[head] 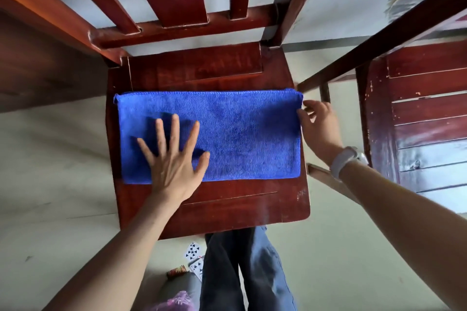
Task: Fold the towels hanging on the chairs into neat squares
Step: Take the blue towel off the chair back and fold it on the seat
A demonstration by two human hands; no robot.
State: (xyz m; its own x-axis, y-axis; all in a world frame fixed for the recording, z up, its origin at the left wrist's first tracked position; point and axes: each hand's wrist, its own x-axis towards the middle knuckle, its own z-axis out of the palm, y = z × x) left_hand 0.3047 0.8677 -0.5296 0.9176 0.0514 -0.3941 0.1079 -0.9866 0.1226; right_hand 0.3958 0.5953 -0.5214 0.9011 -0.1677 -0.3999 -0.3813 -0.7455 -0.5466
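Note:
A blue towel (242, 134), folded into a long rectangle, lies flat across the seat of a red-brown wooden chair (222, 207). My left hand (174, 159) presses flat on the towel's left half, fingers straight and spread. My right hand (318, 129) is at the towel's right edge, its fingers curled at the upper right corner; the edge seems pinched, though the contact is partly hidden. A white band sits on my right wrist.
A second wooden chair (424, 118) stands close on the right. A dark wooden surface (45, 65) lies at the left. Playing cards (193, 252) lie on the pale floor near my legs (242, 270).

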